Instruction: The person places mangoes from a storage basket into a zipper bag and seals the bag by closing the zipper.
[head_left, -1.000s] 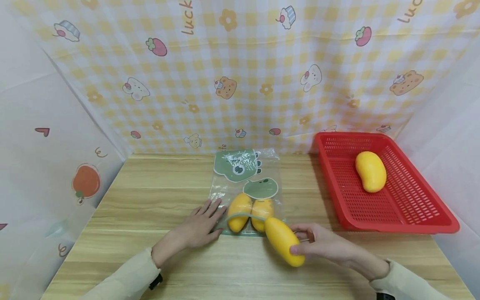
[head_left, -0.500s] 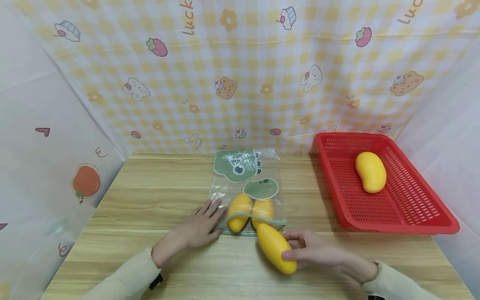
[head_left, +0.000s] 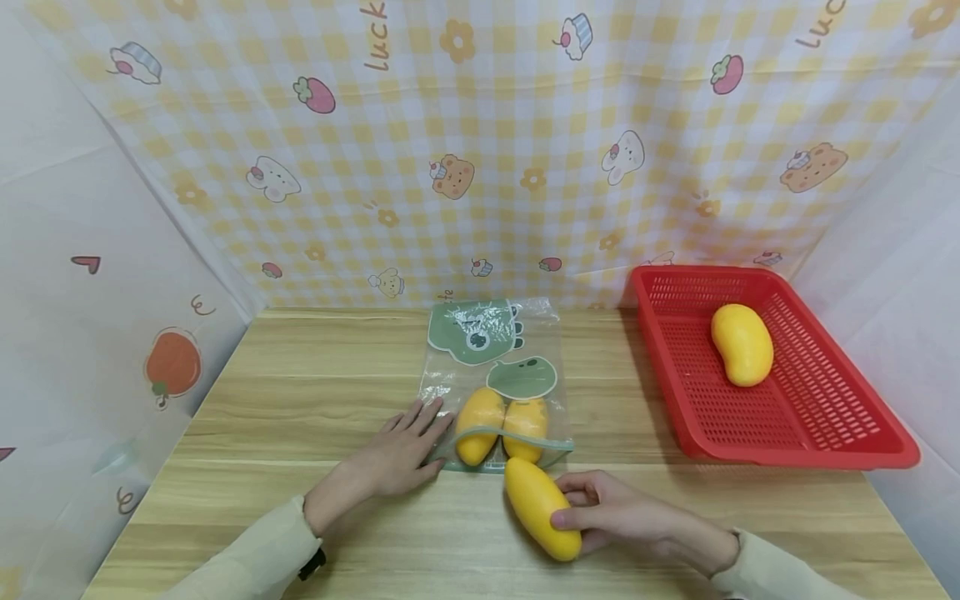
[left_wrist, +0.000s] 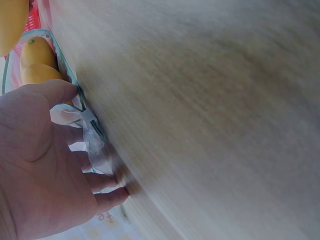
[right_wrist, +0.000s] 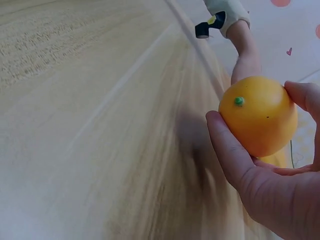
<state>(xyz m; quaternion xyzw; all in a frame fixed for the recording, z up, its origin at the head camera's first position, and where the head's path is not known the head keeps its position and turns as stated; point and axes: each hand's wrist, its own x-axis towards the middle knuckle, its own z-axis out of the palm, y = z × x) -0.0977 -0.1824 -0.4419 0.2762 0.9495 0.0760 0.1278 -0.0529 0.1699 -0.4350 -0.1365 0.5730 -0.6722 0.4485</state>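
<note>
A clear zip bag (head_left: 442, 379) with green cartoon prints lies flat at the middle of the table, its mouth toward me. Two yellow mangoes (head_left: 480, 425) rest side by side inside it. My left hand (head_left: 401, 450) lies with straight fingers at the bag's left edge; in the left wrist view its thumb touches the rim of the mouth. Just in front of the mouth, my right hand (head_left: 615, 512) grips another mango (head_left: 542, 508) by its near end, tilted with its tip toward the bag. The right wrist view shows that mango (right_wrist: 260, 117) between thumb and fingers, above the tabletop.
A red plastic basket (head_left: 678, 400) stands at the right of the table, with one mango (head_left: 742, 343) in it. Behind the table hangs a yellow checked cloth (head_left: 510, 125), and white sheets close off both sides.
My right hand has moved the mango left and toward me, so its tip now sits before the bag's mouth. The left hand and the basket have stayed still.
</note>
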